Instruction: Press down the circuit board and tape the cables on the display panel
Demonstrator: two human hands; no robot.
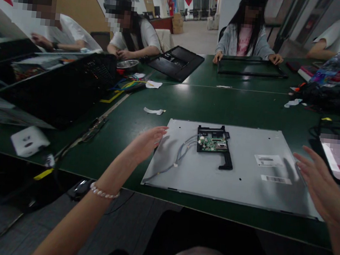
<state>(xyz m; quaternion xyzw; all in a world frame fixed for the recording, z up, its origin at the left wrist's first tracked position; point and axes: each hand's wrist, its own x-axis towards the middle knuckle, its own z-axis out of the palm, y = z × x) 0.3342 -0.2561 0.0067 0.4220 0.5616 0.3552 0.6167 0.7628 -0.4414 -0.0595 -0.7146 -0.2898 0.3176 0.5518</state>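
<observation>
A grey metal display back panel (243, 178) lies flat on the green table (208, 103) in front of me. A small green circuit board (213, 143) in a black plastic bracket sits near its middle, with thin grey cables (181, 154) running down to the left. My left hand (147, 141) hovers at the panel's left edge, fingers stretched out, holding nothing. My right hand (318, 182) hangs over the panel's right edge, fingers spread and empty.
Other people sit around the table. One far across rests both hands on a black monitor frame (250, 67). A black back cover (176, 62) lies tilted at the back left. Black covers (60, 85), a white adapter (28, 141), cables (326, 98) and a water bottle (338, 63) crowd the sides.
</observation>
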